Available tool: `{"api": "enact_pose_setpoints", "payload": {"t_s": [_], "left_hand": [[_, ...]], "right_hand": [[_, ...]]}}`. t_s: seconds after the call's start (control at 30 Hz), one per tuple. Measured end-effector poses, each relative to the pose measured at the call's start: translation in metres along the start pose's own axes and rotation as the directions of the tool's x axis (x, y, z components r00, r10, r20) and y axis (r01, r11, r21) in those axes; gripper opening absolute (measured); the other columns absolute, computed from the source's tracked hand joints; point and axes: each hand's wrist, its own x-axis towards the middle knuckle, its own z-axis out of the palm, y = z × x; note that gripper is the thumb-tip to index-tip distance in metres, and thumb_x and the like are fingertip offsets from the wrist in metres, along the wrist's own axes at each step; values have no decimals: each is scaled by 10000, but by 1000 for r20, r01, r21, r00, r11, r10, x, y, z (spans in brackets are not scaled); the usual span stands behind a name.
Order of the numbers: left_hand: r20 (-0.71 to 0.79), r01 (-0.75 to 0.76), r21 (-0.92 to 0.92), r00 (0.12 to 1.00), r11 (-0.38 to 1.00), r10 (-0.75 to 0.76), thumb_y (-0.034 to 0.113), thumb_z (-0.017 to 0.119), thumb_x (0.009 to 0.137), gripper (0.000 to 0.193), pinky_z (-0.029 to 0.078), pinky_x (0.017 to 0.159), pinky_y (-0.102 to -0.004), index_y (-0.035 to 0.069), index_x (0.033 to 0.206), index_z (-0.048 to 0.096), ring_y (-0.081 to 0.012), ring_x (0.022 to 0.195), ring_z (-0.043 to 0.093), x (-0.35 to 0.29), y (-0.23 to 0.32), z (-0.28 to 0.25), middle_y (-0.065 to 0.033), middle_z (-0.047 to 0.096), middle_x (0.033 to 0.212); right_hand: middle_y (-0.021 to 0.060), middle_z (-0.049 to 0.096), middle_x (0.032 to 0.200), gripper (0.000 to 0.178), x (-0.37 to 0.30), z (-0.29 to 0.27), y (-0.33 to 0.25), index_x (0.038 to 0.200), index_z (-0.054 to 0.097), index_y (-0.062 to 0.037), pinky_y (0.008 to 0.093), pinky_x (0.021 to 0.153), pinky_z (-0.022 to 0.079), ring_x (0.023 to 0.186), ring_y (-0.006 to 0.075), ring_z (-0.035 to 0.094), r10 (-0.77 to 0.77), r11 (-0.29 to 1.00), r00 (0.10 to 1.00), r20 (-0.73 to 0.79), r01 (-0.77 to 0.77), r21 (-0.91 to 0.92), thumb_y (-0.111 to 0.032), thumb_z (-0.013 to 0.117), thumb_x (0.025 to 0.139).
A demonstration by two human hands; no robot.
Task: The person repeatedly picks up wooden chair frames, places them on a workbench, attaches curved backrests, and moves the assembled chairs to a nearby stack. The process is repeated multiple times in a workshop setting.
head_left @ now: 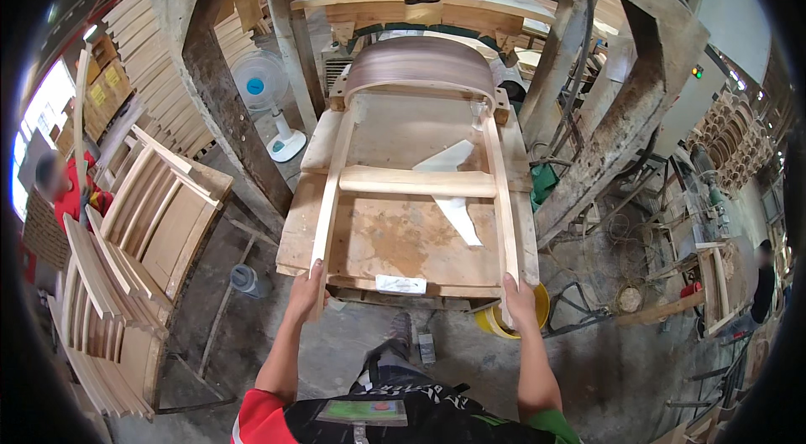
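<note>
A pale wooden chair-back frame lies across a worn wooden board (378, 230). It has two long legs, a crossbar (420, 181) between them and a curved, darker-grained panel (420, 68) at the far end. My left hand (306, 293) is closed round the near end of the left leg (329, 192). Round the near end of the right leg (504, 217), my right hand (520, 306) is closed likewise. Beneath the crossbar, a white irregular patch or sheet (457, 222) shows on the board. A small white label or block (400, 284) sits at the board's near edge.
Heavy metal posts (225, 100) of a press-like frame flank the board, with a wooden block (420, 12) overhead. A fan (259, 85) and stacked curved chair parts (155, 251) stand left, near a person in red (74, 192). A yellow bucket (544, 303) is beside my right hand.
</note>
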Motion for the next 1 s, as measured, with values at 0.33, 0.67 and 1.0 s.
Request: {"api": "enact_pose_setpoints", "payload": {"t_s": [0.33,0.67,1.0], "left_hand": [[59,-1,13,998,1000,0,622,541,1015,693,513,494,-351,-41,1173,668,-202,534,618,86,48,-9,-128,640,716],[64,23,-63,998,998,-19,660,550,996,714,508,501,-356,-24,1174,651,-194,549,605,127,57,-5,-97,609,716],[73,46,-38,996,998,-43,654,549,995,721,512,508,-365,-27,1213,643,-208,545,626,122,64,0,-121,636,720]], "right_hand": [[80,671,1006,474,44,32,-25,1290,606,10,324,644,554,823,164,637,-28,999,998,59,31,-45,-398,604,1047],[356,659,1152,465,70,52,-51,1316,509,13,557,949,478,1101,526,631,-167,854,986,-28,130,-504,-371,497,1055],[351,657,1179,482,63,52,-72,1347,494,1,568,972,468,1134,530,615,-123,822,991,-61,67,-565,-379,487,1052]]}}
